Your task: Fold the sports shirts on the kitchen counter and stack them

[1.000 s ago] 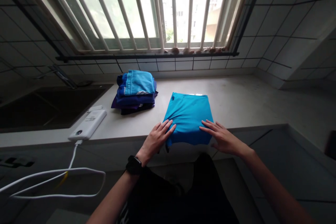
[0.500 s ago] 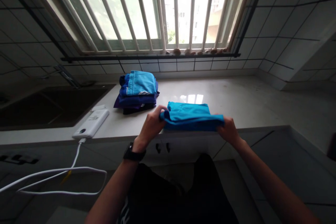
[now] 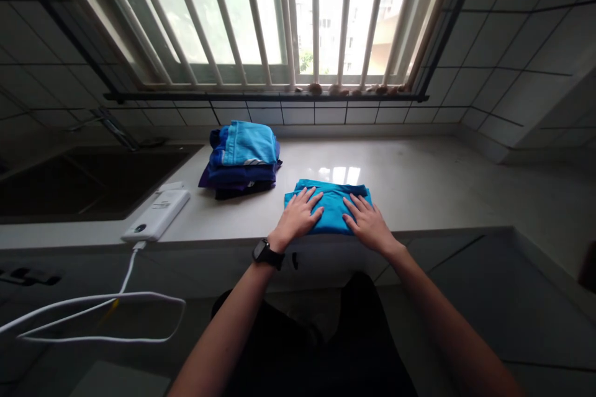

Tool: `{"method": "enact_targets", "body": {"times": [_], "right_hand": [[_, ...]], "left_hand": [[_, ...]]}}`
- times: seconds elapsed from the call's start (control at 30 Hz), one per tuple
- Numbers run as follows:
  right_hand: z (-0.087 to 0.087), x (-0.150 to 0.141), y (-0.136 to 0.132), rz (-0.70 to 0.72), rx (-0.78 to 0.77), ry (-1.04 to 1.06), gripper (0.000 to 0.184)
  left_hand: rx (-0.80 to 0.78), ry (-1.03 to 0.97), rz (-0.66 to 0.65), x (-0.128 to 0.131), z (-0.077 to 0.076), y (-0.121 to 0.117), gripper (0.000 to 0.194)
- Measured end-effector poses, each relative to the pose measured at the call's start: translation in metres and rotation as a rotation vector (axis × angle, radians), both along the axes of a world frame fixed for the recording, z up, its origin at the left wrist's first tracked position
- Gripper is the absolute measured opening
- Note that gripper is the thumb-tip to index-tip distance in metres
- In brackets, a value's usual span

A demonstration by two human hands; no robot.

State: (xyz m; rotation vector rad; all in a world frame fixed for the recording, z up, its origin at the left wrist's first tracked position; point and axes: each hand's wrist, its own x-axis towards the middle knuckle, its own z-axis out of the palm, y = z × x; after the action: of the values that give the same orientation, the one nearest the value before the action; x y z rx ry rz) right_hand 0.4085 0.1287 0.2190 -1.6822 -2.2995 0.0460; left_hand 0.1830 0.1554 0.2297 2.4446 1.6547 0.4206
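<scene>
A bright blue garment (image 3: pixel 333 208) lies folded into a flat rectangle at the counter's front edge; what kind of garment it is does not show. My left hand (image 3: pixel 300 214) rests flat on its left part, fingers spread, with a black watch on the wrist. On its right part lies my right hand (image 3: pixel 367 220), also flat with the fingers apart. Behind and to the left sits a stack of folded clothes (image 3: pixel 244 164), light blue on top with dark blue and purple layers below. Neither hand touches that stack.
The pale countertop (image 3: pixel 419 186) runs along the tiled wall under a barred window (image 3: pixel 261 18). At the left are a dark sink (image 3: pixel 84 183) and a white power bank (image 3: pixel 158 214), whose white cable (image 3: pixel 128 276) hangs over the front edge. Small brown objects line the sill.
Both hands have released the garment's near edge, which is now folded over away from me. They have moved inward and opened flat on top of the cloth.
</scene>
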Motion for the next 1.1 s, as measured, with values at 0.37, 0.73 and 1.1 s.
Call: {"method": "enact_targets", "body": {"times": [0.37,0.73,1.1], "right_hand": [[-0.008,0.007,-0.009,-0.168,0.205,0.118,0.054],[0.001,0.023,-0.019,-0.135,0.080,0.219,0.042],[0.058,0.012,0.078,-0.102,-0.416,0.567,0.070]], "left_hand": [[0.028,0.073,0.136,0.013,0.011,-0.011,0.056],[0.066,0.126,0.418,0.032,0.019,-0.032,0.049],[-0.073,-0.383,0.336,-0.029,0.030,0.000,0.062]]}}
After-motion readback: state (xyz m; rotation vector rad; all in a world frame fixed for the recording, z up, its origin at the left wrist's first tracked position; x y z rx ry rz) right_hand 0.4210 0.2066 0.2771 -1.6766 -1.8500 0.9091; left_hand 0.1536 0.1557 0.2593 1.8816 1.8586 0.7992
